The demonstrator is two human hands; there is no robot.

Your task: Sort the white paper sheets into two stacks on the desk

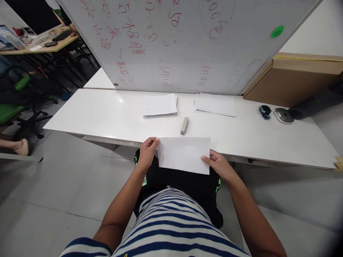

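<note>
A blank white sheet of paper (183, 155) is stretched between my two hands, in front of the table's near edge and above my lap. My left hand (149, 150) pinches its upper left corner between thumb and fingers. On the right side my right hand (217, 163) grips the paper's edge, thumb on top and fingers behind. Just beyond the sheet, a beige stapler (184, 125) lies on the white table (107, 114). Behind it rest a left stack of paper (161, 105) and a right stack of paper (215, 104).
A whiteboard (187, 46) with red writing stands along the table's back. At the right are a cardboard box (300, 80), a dark watch (265, 111) and a computer mouse (284, 115). Farther left, a person's foot (21, 147) and an office chair (16, 110) show.
</note>
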